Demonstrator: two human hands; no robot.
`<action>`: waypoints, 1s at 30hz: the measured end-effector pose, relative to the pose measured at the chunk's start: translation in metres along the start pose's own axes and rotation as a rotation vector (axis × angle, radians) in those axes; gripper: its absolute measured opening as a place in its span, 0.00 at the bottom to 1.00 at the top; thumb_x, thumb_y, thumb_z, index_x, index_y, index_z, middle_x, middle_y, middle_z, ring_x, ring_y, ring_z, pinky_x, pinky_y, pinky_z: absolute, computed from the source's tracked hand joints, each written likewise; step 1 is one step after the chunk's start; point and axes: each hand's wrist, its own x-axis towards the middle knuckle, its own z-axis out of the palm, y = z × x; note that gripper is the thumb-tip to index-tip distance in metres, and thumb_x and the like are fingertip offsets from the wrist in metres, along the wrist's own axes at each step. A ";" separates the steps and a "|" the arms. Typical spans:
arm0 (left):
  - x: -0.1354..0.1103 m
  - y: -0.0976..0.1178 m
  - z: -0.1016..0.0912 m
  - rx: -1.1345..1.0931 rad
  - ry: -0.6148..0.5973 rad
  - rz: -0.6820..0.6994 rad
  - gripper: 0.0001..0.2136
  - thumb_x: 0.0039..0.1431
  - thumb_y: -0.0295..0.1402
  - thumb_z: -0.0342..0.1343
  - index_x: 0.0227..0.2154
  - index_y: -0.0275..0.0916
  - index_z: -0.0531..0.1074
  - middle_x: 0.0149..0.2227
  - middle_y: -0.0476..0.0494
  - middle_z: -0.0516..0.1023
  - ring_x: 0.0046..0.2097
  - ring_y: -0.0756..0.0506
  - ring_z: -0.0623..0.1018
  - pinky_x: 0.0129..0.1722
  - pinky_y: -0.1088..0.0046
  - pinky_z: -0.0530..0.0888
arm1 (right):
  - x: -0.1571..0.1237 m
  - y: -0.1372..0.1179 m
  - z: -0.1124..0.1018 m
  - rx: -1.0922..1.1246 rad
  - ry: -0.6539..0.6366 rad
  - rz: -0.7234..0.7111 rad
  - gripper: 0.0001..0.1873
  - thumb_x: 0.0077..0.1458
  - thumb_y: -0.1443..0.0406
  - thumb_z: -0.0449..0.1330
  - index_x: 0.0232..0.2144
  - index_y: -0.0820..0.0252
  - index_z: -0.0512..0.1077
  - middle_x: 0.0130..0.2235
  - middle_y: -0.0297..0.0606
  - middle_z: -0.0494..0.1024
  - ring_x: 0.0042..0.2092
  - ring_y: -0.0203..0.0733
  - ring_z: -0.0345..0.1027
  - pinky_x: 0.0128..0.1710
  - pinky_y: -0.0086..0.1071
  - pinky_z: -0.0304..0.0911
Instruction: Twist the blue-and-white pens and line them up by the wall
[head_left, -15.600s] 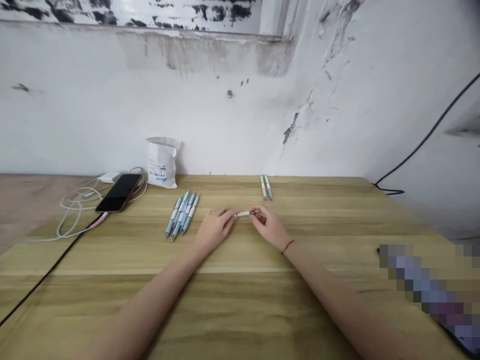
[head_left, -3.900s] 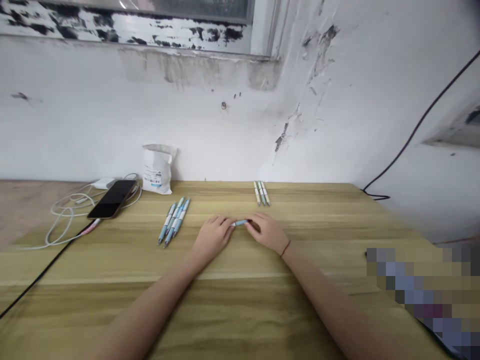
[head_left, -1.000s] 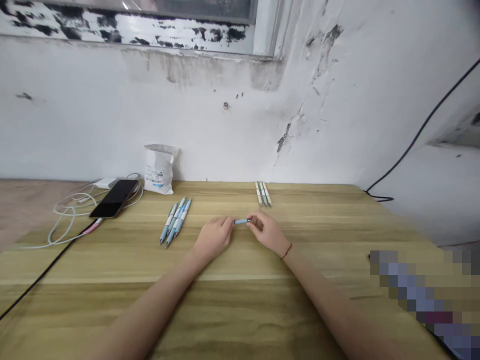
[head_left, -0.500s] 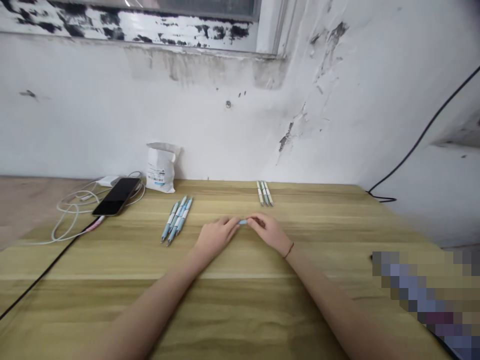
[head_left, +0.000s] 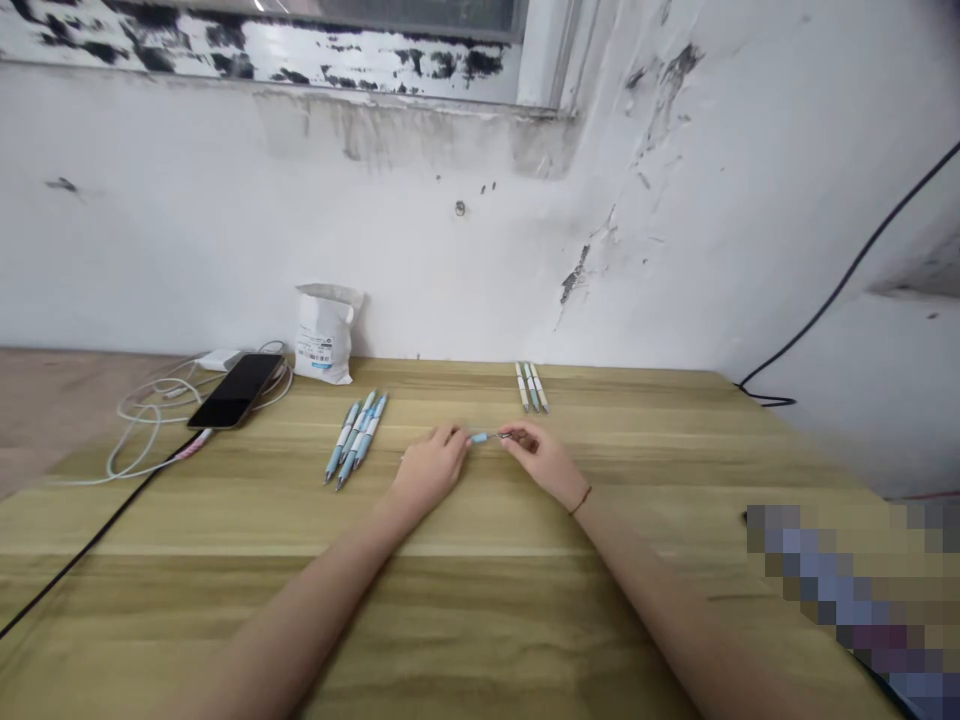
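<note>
Over the middle of the table, my left hand [head_left: 435,462] is closed around a pen, whose light blue grip section [head_left: 478,438] sticks out to the right of the fingers. A thin dark rod shows between that blue end and my right hand [head_left: 541,462]. The right fingers are pinched on a small silvery pen tip [head_left: 505,435], partly hidden. Left of the hands lie several blue-and-white pens [head_left: 355,440], side by side and slanted. Beyond the right hand, three pale pens [head_left: 532,388] lie in a row.
A white pouch [head_left: 324,335] stands against the wall. A phone [head_left: 236,390] lies at the left among white cables [head_left: 124,440], with a black cable [head_left: 97,540] running to the left edge. Another black cable [head_left: 847,270] hangs at the right. A blurred-out patch covers the lower right.
My hands have drawn slightly apart. A gap has opened between the blue pen end and the right fingers, with a thin rod showing in it. The view has shifted slightly.
</note>
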 end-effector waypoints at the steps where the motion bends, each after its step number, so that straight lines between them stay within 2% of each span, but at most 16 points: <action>1: 0.000 0.000 0.000 -0.008 0.007 0.009 0.15 0.65 0.35 0.37 0.46 0.41 0.66 0.43 0.41 0.70 0.43 0.45 0.72 0.37 0.72 0.70 | 0.000 0.000 0.000 0.011 -0.003 0.009 0.12 0.52 0.59 0.57 0.35 0.59 0.72 0.29 0.35 0.75 0.28 0.36 0.66 0.28 0.30 0.63; 5: -0.002 0.001 -0.003 -0.020 0.013 0.108 0.18 0.63 0.31 0.41 0.54 0.52 0.59 0.42 0.45 0.69 0.41 0.47 0.71 0.38 0.73 0.69 | 0.000 -0.001 0.001 0.015 -0.017 0.010 0.11 0.51 0.59 0.57 0.36 0.58 0.73 0.29 0.35 0.75 0.29 0.37 0.67 0.29 0.31 0.64; 9: -0.003 0.003 -0.004 0.004 0.013 0.142 0.18 0.63 0.36 0.42 0.56 0.57 0.57 0.41 0.45 0.68 0.39 0.46 0.71 0.36 0.73 0.69 | -0.001 -0.001 0.002 0.022 -0.011 -0.019 0.11 0.52 0.60 0.57 0.36 0.58 0.73 0.29 0.35 0.75 0.29 0.37 0.67 0.29 0.31 0.64; 14: -0.003 0.002 -0.004 0.010 -0.023 0.166 0.21 0.60 0.29 0.44 0.56 0.55 0.57 0.40 0.45 0.68 0.38 0.46 0.72 0.35 0.72 0.70 | -0.003 -0.004 0.002 -0.022 -0.012 -0.050 0.11 0.52 0.60 0.57 0.35 0.58 0.74 0.27 0.34 0.75 0.27 0.36 0.66 0.28 0.30 0.64; 20: -0.004 0.002 -0.005 -0.010 -0.057 0.162 0.23 0.58 0.27 0.45 0.55 0.53 0.59 0.40 0.43 0.68 0.38 0.45 0.72 0.35 0.71 0.70 | -0.003 -0.004 0.001 0.010 -0.102 -0.046 0.10 0.54 0.61 0.56 0.37 0.57 0.73 0.31 0.35 0.77 0.31 0.37 0.69 0.32 0.32 0.65; 26: -0.003 0.000 -0.005 -0.012 -0.069 0.128 0.22 0.58 0.27 0.44 0.55 0.51 0.59 0.41 0.43 0.68 0.38 0.45 0.73 0.34 0.71 0.70 | 0.000 0.006 -0.006 0.028 -0.037 -0.001 0.10 0.54 0.60 0.55 0.36 0.59 0.70 0.32 0.36 0.75 0.33 0.39 0.68 0.34 0.33 0.65; 30: -0.004 0.001 -0.007 -0.021 -0.063 0.115 0.21 0.59 0.28 0.43 0.55 0.49 0.58 0.42 0.44 0.69 0.38 0.44 0.73 0.32 0.72 0.70 | -0.001 0.005 -0.005 -0.019 -0.022 -0.026 0.08 0.54 0.62 0.53 0.34 0.60 0.69 0.28 0.34 0.72 0.29 0.37 0.65 0.28 0.31 0.62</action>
